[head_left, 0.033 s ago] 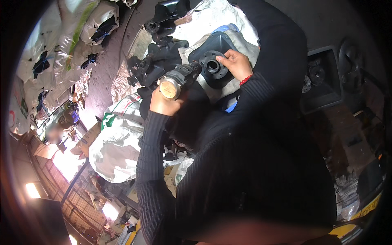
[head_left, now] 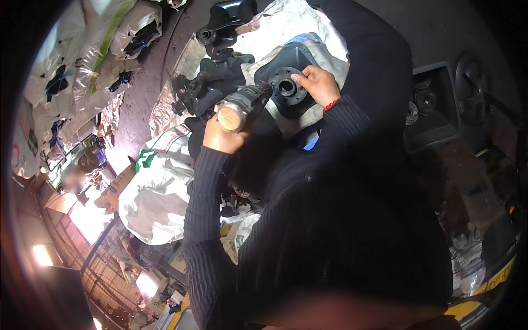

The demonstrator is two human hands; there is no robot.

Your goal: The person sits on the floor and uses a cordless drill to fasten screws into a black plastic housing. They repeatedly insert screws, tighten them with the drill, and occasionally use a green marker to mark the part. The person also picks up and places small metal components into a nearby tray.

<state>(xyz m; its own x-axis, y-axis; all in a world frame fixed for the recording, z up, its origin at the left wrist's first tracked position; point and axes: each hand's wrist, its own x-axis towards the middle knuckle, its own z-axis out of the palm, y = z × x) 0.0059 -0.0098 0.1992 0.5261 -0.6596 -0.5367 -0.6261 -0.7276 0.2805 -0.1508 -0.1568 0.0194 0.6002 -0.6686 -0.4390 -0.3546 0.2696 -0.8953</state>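
A cordless power drill with a round pale end is gripped in my left hand. Its chuck points at the left rim of a round black flange with small holes and a wide central bore; whether the bit touches it is too small to tell. My right hand, with a red bead bracelet at the wrist, pinches the flange's upper right rim between thumb and fingers. Under the flange is a black square-based plastic part, resting on pale cloth.
More black moulded parts lie left of the drill, and another black part lies farther off. A white sack stands by my left forearm. At right is a black tub with round discs inside. Stuffed plastic bags fill the far left.
The drill's rear end has tipped very slightly. Both hands otherwise keep their places, and the flange has not visibly moved.
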